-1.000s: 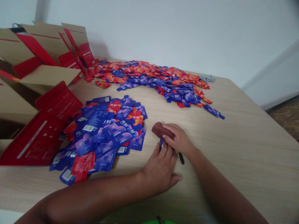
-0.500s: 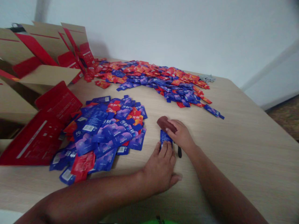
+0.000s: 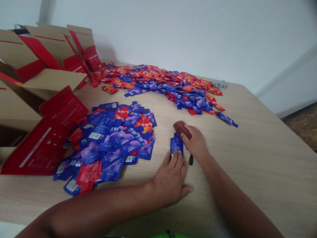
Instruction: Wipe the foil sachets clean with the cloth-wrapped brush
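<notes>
Sachet (image 3: 176,145), blue, flat mid-worktop: left hand (image 3: 170,180) fingers pinning its near end; right hand (image 3: 195,143) clenched on brown tool (image 3: 181,128), seemingly pressing its far end.

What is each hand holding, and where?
The right hand grips a dark red-brown tool by its near end. The left hand presses the near end of a blue sachet flat.

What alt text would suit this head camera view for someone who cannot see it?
A person's left hand pins a blue sachet flat on a wooden table while the right hand presses a dark red tool on it. Piles of blue and red sachets lie beside cardboard boxes.
</notes>
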